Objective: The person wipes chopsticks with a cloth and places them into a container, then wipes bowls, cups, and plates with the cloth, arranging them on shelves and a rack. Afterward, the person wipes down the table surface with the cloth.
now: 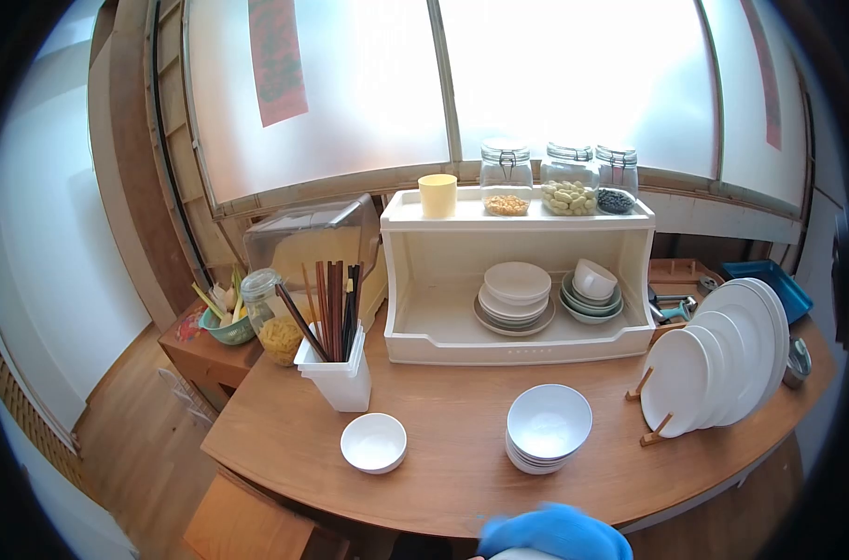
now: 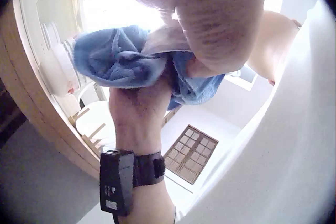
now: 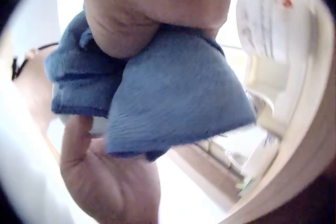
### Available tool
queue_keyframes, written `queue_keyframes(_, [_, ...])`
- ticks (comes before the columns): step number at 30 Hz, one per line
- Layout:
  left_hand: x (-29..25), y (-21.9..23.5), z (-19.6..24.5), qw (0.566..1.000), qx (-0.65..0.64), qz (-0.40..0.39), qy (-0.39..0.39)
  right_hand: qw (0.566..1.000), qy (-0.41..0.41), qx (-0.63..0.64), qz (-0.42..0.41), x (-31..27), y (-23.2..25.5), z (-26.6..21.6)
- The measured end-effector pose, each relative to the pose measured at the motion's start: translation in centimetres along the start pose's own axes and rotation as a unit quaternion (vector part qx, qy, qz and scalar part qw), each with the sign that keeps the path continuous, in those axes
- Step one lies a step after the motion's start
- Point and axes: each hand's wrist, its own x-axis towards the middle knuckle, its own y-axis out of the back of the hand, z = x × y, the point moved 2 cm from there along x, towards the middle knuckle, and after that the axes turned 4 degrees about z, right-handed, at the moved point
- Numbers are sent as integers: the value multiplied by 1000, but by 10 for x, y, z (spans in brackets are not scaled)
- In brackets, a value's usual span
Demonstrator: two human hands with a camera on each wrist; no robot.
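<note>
A blue cloth [image 1: 555, 534] shows at the bottom edge of the head view, blurred, over a white dish [image 1: 522, 554]. My right hand [image 3: 152, 3] grips the cloth [image 3: 178, 87], which hangs in folds below the palm. My left hand [image 2: 215, 19] holds the white dish [image 2: 167, 40], of which only a small part shows; the cloth hides the rest. In the right wrist view the left hand [image 3: 113, 182] lies beneath the cloth, thumb up at the white dish [image 3: 98, 124]. Both hands are close together in front of the body, near the table's front edge.
On the wooden table [image 1: 443, 392] stand a single white bowl [image 1: 373, 443], a bowl stack [image 1: 549, 425], a chopstick holder [image 1: 340, 378] and plates [image 1: 676, 383] in a rack. Behind them a cream shelf [image 1: 518, 350] bears dishes, several jars and a yellow cup [image 1: 438, 196].
</note>
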Motion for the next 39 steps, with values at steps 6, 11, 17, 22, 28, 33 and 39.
queue_keyframes(6, [7, -7, 4, 997, 32, 59, 44, 999, 33, -9, 8, -16, 8, 5])
queue_keyframes(11, [5, -2, 5, 994, 81, -16, 73, 996, 93, -5, 4, -23, 4, 12])
queue_keyframes(17, [2, 7, -6, 999, 24, 31, 10, 981, 195, 14, -13, -9, 2, 20])
queue_keyframes(22, [10, 7, -2, 995, 98, 18, 3, 976, 201, 44, -76, 21, -5, 32])
queue_keyframes(28, [3, 10, -9, 994, 47, -5, 94, 958, 60, 144, -242, 41, -18, 43])
queue_keyframes(33, [-21, 5, -23, 995, 67, 68, 33, 914, -332, 92, -215, -21, -15, 48])
queue_keyframes(39, [-7, 21, -16, 982, 100, -11, 162, 969, -110, 58, -212, 17, -19, 44])
